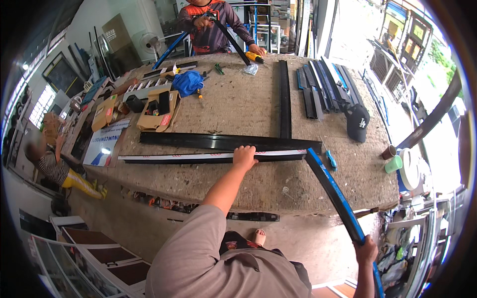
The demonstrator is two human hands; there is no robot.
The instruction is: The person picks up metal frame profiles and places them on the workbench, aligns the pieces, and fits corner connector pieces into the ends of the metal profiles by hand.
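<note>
Print (216, 154), red, dots the profile (174, 159) beneath left hand (244, 158).

The long bar (198, 158) is black, with a white strip and red marks. The slanted bar (339, 201) is blue and black. The baseball cap (357, 126) is black and white. 1 cup (393, 164) is green. The tabletop (238, 109) is speckled brown.

Left fingers (247, 148) over bar (186, 158), right fingers (361, 252) around strip (342, 207)

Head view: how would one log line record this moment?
left hand: holding white-striped black profile | right hand: gripping blue-faced black profile | worktable: teal screwdriver, black baseball cap | far side: person, yellow tool
</note>
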